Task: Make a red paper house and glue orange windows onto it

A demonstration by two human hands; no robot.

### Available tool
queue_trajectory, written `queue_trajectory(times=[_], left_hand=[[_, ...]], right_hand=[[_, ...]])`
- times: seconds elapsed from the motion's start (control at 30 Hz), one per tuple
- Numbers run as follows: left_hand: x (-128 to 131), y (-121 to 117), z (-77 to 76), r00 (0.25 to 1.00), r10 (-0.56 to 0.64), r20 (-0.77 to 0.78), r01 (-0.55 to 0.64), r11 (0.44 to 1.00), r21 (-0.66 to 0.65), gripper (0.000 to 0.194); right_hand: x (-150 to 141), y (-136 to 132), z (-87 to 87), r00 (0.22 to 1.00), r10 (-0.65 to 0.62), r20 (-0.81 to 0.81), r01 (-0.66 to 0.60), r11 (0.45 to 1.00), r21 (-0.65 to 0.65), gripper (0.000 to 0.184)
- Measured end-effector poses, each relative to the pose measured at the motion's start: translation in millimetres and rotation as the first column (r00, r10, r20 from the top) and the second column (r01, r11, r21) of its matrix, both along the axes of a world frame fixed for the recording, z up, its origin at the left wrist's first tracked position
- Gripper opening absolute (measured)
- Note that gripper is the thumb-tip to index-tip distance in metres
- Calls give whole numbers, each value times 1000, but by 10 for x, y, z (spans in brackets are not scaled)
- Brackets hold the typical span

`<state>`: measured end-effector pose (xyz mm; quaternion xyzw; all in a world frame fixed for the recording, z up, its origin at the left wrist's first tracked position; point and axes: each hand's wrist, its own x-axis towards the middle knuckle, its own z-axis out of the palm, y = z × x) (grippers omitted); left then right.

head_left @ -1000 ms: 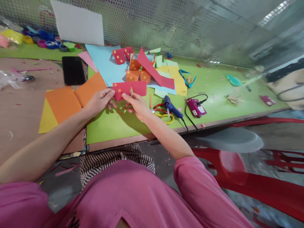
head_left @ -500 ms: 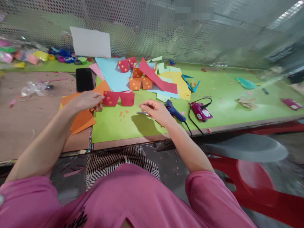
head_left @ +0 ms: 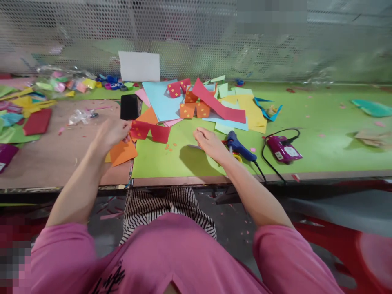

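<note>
My left hand (head_left: 114, 132) pinches the left end of a red paper cutout (head_left: 160, 133). This piece has a notch in the middle and small orange squares on its left half. My right hand (head_left: 207, 141) is raised over the green surface, its fingers curled together; whatever is between the fingertips is too small to make out. Below it lie scissors, mostly hidden, with a yellow handle (head_left: 237, 157) showing. A blue glue gun (head_left: 240, 148) rests just right of that hand. Between my hands are several small orange paper bits (head_left: 170, 146). Orange paper (head_left: 124, 153) lies under my left hand.
Behind lie an orange cutout with yellow squares (head_left: 187, 110), a red strip (head_left: 220, 107) and a light blue sheet (head_left: 157, 102). A black phone (head_left: 129, 107) is at the left, a purple power box (head_left: 283, 149) with a cord at the right. Paper scraps (head_left: 38, 122) fill the far left.
My hands have moved apart: the right let go of the red cutout and went right, over the scissors. The left carried the cutout leftward. The view has swung left.
</note>
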<state>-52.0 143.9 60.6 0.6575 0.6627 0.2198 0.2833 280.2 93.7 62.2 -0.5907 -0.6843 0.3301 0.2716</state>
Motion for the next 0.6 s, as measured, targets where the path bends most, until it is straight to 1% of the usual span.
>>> queue_trajectory(times=[0.07,0.1,0.17,0.2,0.23,0.27,0.3,0.37,0.43,0.6], left_hand=[[-8,-20,-46,998,29,-60,-29,1000,10,21],[-7,-32,-60,996,44,-77,-44,999,6,20],[3,-58,-79,997,68,-38,-69,998,-9,15],[9,-71,-90,997,78,-2,-78,997,-21,14],[16,-84,-101,996,86,38,-85,996,-34,14],[22,-98,-113,993,92,73,-89,995,-44,14],[25,-114,-124,991,95,98,-90,995,-51,14],[20,-152,-136,987,100,124,-93,993,-66,16],[-5,-200,-128,983,114,144,-103,992,-79,16],[-124,-306,-52,970,135,202,-128,991,-46,15]], right_hand=[[-61,78,-26,998,42,42,-43,999,32,31],[-110,129,-43,997,65,47,-68,996,57,28],[-242,248,-77,993,113,43,-117,986,117,10],[-321,311,-93,989,140,54,-147,979,143,9],[-403,374,-108,984,162,77,-173,973,155,18],[-483,433,-120,977,183,105,-197,969,150,23],[-555,488,-130,972,194,133,-212,968,137,24],[-665,583,-140,963,199,180,-220,970,107,18],[-722,658,-131,962,188,199,-212,972,105,11],[-724,792,-22,960,169,223,-203,969,142,5]])
